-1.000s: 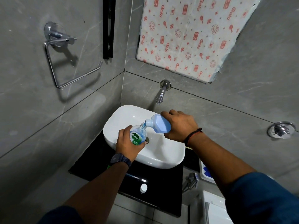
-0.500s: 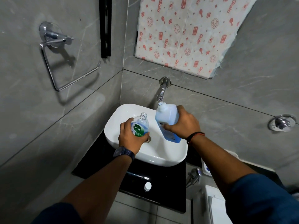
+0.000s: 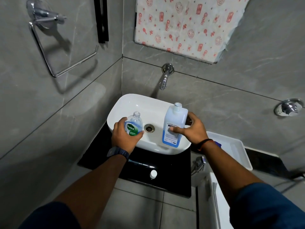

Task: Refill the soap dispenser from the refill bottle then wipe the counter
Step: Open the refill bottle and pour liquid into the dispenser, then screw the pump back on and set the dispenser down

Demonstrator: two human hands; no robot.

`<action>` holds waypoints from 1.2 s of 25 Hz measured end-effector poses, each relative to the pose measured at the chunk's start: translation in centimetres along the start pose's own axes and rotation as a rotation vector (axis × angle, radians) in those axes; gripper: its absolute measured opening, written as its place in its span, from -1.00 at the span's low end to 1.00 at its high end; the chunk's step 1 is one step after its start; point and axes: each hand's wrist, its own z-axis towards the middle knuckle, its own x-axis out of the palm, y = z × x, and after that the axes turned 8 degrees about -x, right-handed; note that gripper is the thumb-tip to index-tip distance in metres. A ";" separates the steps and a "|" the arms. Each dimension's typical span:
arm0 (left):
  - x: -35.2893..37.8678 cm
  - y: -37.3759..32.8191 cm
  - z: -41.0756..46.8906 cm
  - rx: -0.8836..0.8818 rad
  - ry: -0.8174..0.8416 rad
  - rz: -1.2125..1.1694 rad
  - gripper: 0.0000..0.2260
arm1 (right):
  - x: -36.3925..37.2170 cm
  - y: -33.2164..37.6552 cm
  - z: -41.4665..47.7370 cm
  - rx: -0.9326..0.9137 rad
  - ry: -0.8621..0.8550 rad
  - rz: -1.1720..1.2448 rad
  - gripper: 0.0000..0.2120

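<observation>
A small clear soap dispenser bottle (image 3: 134, 123) with a green Dettol label stands uncapped in the left of the white basin (image 3: 132, 103), gripped by my left hand (image 3: 123, 138). The tall white-and-blue refill bottle (image 3: 174, 124) stands upright and uncapped in the basin's right side, with my right hand (image 3: 191, 129) wrapped around its side. The two bottles are apart, with the drain (image 3: 149, 128) between them. A white cap (image 3: 153, 174) lies on the black counter (image 3: 173, 164) in front of the basin.
A wall tap (image 3: 165, 78) juts out over the basin's back edge. A white tray (image 3: 231, 147) sits to the right of the basin. A chrome towel ring (image 3: 54, 47) hangs on the left wall. A chrome valve (image 3: 288, 109) sits on the right wall.
The refill bottle went from tipped over the dispenser's mouth to upright, then moved right and down into the basin. The dispenser stayed in my left hand.
</observation>
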 end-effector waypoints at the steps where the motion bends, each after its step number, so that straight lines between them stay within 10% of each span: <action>1: -0.4 0.2 -0.7 -0.014 -0.022 0.015 -0.26 | -0.2 -0.6 -0.7 0.006 0.028 0.006 -0.36; 23: -3.3 18.9 0.0 -0.088 -0.123 0.213 -0.33 | 5.5 -17.1 -10.5 0.145 0.142 0.194 -0.24; 28: -3.4 19.7 0.2 -0.082 -0.069 0.149 -0.34 | 7.4 -13.8 -12.3 -0.146 -0.371 -0.556 -0.27; 30: -3.7 19.6 0.0 -0.085 -0.071 0.152 -0.37 | 10.8 -11.2 -12.4 -0.376 -0.392 -0.509 -0.42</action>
